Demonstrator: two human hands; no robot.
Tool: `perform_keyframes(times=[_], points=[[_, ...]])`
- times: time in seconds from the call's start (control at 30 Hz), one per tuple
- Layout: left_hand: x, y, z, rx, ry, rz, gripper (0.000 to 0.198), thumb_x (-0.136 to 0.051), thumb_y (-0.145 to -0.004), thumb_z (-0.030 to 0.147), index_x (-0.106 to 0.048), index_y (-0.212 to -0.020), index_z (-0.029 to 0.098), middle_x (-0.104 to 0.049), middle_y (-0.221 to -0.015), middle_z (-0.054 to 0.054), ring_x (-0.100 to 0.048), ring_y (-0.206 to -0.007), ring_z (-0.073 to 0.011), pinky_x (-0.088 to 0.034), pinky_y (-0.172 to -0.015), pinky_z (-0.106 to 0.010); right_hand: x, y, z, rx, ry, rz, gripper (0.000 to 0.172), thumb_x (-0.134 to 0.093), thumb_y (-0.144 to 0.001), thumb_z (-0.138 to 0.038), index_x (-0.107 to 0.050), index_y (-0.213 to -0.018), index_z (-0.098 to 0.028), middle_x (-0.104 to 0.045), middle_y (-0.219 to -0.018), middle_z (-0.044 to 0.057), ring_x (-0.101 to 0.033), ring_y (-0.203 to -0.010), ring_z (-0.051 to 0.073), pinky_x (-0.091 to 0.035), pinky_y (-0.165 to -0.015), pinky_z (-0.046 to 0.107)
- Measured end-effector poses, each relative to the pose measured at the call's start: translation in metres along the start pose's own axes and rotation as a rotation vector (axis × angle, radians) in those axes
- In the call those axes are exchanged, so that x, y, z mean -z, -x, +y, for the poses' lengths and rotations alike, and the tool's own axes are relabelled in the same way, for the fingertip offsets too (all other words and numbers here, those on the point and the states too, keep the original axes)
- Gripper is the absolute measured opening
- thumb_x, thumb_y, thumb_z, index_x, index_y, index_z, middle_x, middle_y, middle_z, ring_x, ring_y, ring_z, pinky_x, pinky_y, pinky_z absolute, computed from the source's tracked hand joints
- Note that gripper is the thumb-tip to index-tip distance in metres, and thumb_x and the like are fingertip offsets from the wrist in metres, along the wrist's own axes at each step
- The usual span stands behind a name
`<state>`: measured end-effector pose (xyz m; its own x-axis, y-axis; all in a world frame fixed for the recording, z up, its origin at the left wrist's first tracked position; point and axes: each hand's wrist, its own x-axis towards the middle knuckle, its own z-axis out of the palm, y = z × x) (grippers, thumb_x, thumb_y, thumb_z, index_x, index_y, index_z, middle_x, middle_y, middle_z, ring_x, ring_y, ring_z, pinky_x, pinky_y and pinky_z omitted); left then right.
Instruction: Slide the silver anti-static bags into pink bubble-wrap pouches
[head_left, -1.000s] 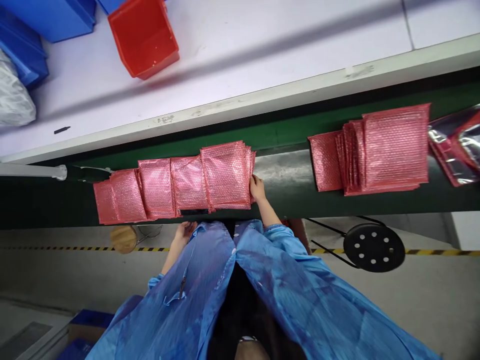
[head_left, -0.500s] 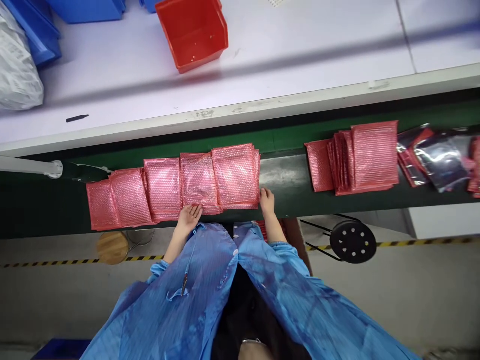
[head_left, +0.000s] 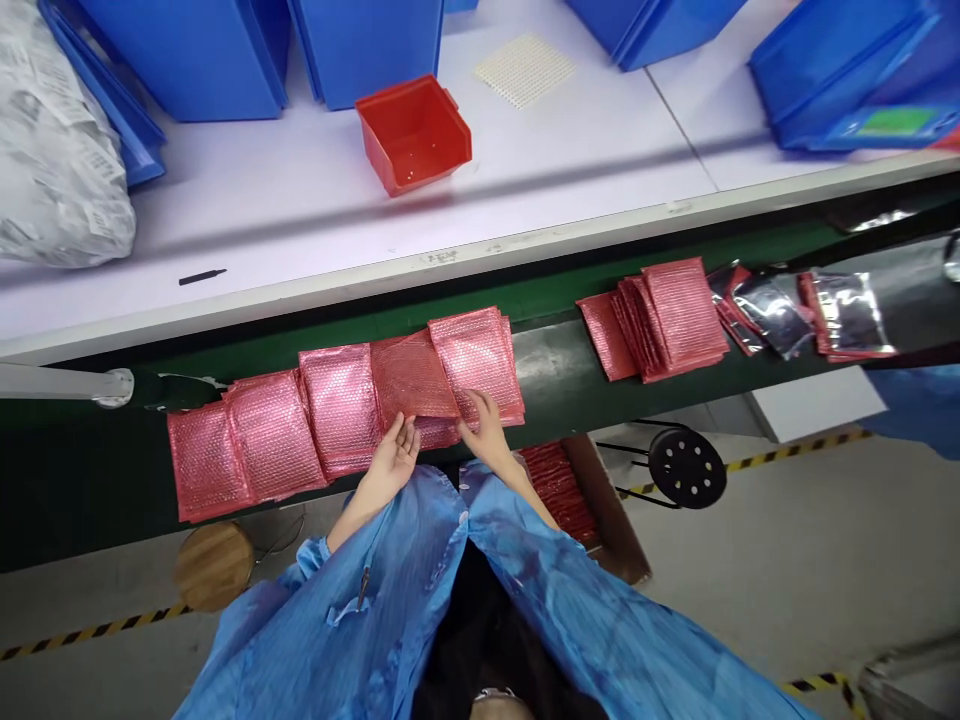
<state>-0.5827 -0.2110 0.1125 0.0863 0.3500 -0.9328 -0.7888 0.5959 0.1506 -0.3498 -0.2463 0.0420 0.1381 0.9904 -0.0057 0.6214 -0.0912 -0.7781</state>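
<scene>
A row of overlapping pink bubble bags (head_left: 274,435) lies on the dark green conveyor belt (head_left: 559,365) in front of me. One pink bubble bag (head_left: 412,375) sits slightly raised over the row. My left hand (head_left: 394,458) grips its lower left edge with fingers together. My right hand (head_left: 484,432) pinches its lower right corner, resting against the thicker stack of pink bags (head_left: 480,355). Blue coat sleeves cover both arms.
A second stack of pink bags (head_left: 664,315) and silver bags (head_left: 795,305) lie further right on the belt. Behind it, a white table holds a red bin (head_left: 414,135), blue crates (head_left: 187,55) and a white sack (head_left: 60,180). Below are a black stool (head_left: 686,467), a wooden stool (head_left: 214,565) and a carton of red bags (head_left: 566,490).
My left hand rose from my coat to the belt. My right hand moved left from the stack's right edge. One pink bag is now lifted between both hands; the view tilted up.
</scene>
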Motion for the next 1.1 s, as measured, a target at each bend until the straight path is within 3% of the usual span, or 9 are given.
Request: perform_keyframes(times=[0.1,0.2,0.33,0.4,0.47,0.57,0.67,0.77,1.1], points=[[-0.021,0.016,0.011,-0.034,0.014,-0.045,0.008,-0.068,-0.106,0.012,-0.074,-0.108,0.017,-0.083,-0.109,-0.007,-0.078,-0.077,-0.0099,-0.065,-0.083,-0.022,0.002,-0.033,-0.023,0.198,0.104,-0.161,0.085,-0.063,-0.084,-0.016,-0.050,-0.167,-0.028,-0.041,-0.174,0.011,-0.042,-0.157,0.032,-0.037,-0.130,0.054],[-0.036,0.037,0.024,-0.081,0.018,-0.111,0.014,-0.062,-0.109,0.012,-0.075,-0.112,0.017,-0.083,-0.117,-0.007,-0.078,-0.083,-0.0097,-0.065,-0.085,-0.021,0.009,-0.074,-0.041,0.262,0.042,-0.191,0.079,-0.054,-0.076,-0.005,-0.070,-0.150,-0.028,-0.062,-0.157,0.009,-0.054,-0.146,0.031,-0.042,-0.127,0.053],[-0.033,0.073,0.055,-0.163,-0.183,-0.362,0.020,-0.060,-0.108,0.018,-0.078,-0.118,0.016,-0.080,-0.121,-0.008,-0.075,-0.081,-0.0121,-0.066,-0.083,-0.026,0.032,-0.121,-0.074,0.361,-0.170,-0.258,0.058,-0.054,-0.083,-0.009,-0.082,-0.131,-0.028,-0.078,-0.131,0.007,-0.068,-0.127,0.030,-0.050,-0.118,0.052],[-0.024,0.085,0.075,-0.429,-0.318,-0.456,0.019,-0.069,-0.104,0.031,-0.078,-0.115,0.018,-0.079,-0.114,-0.008,-0.071,-0.076,-0.0125,-0.063,-0.078,-0.026,0.048,-0.136,-0.094,0.400,-0.296,-0.245,0.038,-0.062,-0.092,-0.020,-0.085,-0.122,-0.027,-0.080,-0.124,0.008,-0.072,-0.118,0.030,-0.054,-0.110,0.049],[-0.020,0.086,0.094,-0.911,-0.411,-0.410,0.029,-0.081,-0.096,0.041,-0.076,-0.117,0.021,-0.076,-0.119,-0.007,-0.072,-0.088,-0.0147,-0.061,-0.085,-0.026,0.063,-0.145,-0.115,0.387,-0.393,-0.190,0.018,-0.072,-0.096,-0.033,-0.085,-0.107,-0.026,-0.081,-0.112,0.008,-0.073,-0.106,0.029,-0.056,-0.100,0.044],[-0.033,0.069,0.112,-1.339,-0.583,-0.354,0.066,-0.095,-0.082,0.049,-0.067,-0.138,0.027,-0.064,-0.152,-0.011,-0.065,-0.133,-0.0250,-0.055,-0.109,-0.033,0.081,-0.149,-0.141,0.285,-0.482,-0.099,0.029,-0.078,-0.097,-0.050,-0.079,-0.085,-0.023,-0.074,-0.089,0.003,-0.067,-0.085,0.024,-0.055,-0.084,0.037],[-0.060,0.048,0.111,-1.214,-0.684,-0.516,0.072,-0.095,-0.078,0.063,-0.071,-0.134,0.022,-0.070,-0.143,-0.015,-0.066,-0.135,-0.0307,-0.054,-0.113,-0.040,0.089,-0.145,-0.154,0.182,-0.567,-0.079,0.040,-0.077,-0.095,-0.062,-0.077,-0.088,-0.022,-0.070,-0.085,0.001,-0.061,-0.079,0.021,-0.051,-0.077,0.034],[-0.081,0.041,0.099,-1.174,-0.576,-0.454,0.059,-0.088,-0.081,0.071,-0.079,-0.103,0.017,-0.080,-0.105,-0.011,-0.076,-0.102,-0.0263,-0.059,-0.101,-0.039,0.088,-0.132,-0.155,0.127,-0.654,-0.033,0.044,-0.074,-0.096,-0.066,-0.076,-0.091,-0.022,-0.069,-0.087,0.001,-0.060,-0.079,0.020,-0.050,-0.077,0.033],[-0.091,0.098,0.083,-1.344,-0.439,-0.412,0.044,-0.096,-0.078,0.057,-0.078,-0.085,0.017,-0.074,-0.082,-0.002,-0.066,-0.077,-0.0157,-0.057,-0.082,-0.028,0.097,-0.106,-0.182,0.100,-0.956,0.319,0.039,-0.090,-0.082,-0.062,-0.079,-0.087,-0.025,-0.071,-0.085,0.002,-0.063,-0.081,0.021,-0.053,-0.080,0.035]])
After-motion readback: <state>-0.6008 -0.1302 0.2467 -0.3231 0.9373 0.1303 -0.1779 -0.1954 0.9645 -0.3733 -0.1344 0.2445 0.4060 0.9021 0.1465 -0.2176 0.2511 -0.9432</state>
